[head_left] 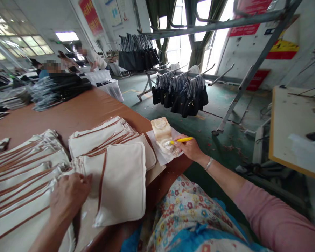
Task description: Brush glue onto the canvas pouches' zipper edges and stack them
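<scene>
My right hand (190, 148) pinches a slim yellow-handled brush (185, 139), its tip down in white paste at the near end of a stained plastic container (161, 130). That container sits on a white sheet (157, 154) at the table's edge. On the left, my left hand (70, 192) is closed at the edge of the stacked cream panels; its fingertips are partly hidden. A cream fabric panel (124, 182) with brown edging lies flat to the right of this hand. Behind it is another overlapping stack of cream panels (97, 134).
More cream panels (23, 175) fan across the left of the brown table (102, 101). Black bags (189, 101) hang from a metal rack (225, 38) beyond. A pale worktable (296, 129) stands right. Co-workers (94, 57) are near white bins (110, 85) at the back.
</scene>
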A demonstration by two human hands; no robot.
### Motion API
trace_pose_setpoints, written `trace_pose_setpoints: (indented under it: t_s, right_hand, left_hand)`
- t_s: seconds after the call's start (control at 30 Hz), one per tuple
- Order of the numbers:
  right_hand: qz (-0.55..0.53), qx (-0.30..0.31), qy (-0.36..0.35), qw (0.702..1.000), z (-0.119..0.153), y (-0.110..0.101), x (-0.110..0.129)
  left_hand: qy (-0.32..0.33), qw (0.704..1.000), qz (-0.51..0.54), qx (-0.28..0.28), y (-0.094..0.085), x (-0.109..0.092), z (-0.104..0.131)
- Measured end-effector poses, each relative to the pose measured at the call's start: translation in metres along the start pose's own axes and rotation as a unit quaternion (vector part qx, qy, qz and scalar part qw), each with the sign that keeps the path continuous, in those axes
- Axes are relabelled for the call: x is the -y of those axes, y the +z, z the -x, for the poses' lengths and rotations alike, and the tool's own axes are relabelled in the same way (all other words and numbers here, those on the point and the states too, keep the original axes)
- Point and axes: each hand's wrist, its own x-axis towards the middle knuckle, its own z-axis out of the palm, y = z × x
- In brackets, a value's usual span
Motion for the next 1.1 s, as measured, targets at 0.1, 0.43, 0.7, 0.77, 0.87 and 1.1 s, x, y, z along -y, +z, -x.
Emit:
trace_pose_setpoints:
  t_s: [0.1,0.43,0.7,0.77,0.87,1.1]
  right_hand:
    - [-0.183,-0.037,0.087,0.979,0.006,0.009,0.002]
    - [-0.407,0.007,0.165,0.898,0.03,0.026,0.031]
    - [-0.248,-0.024,-0.012,0.968,0.04,0.049,0.067]
    - [-0.128,-0.012,-0.126,0.984,0.037,0.057,0.078]
    - [0.061,0.023,-0.325,0.943,0.029,0.07,0.087]
    - [0.251,0.119,-0.51,0.814,0.027,0.092,0.077]
  left_hand:
    - [0.024,0.999,-0.04,0.013,0.0,-0.03,-0.001]
    - [-0.122,0.936,0.302,0.135,0.018,-0.089,-0.051]
    - [-0.112,0.773,0.593,0.195,-0.009,-0.106,-0.017]
    - [-0.087,0.689,0.68,0.233,-0.021,-0.114,-0.001]
    - [-0.065,0.616,0.734,0.279,-0.041,-0.125,0.018]
    - [-0.025,0.616,0.724,0.308,-0.07,-0.143,0.042]
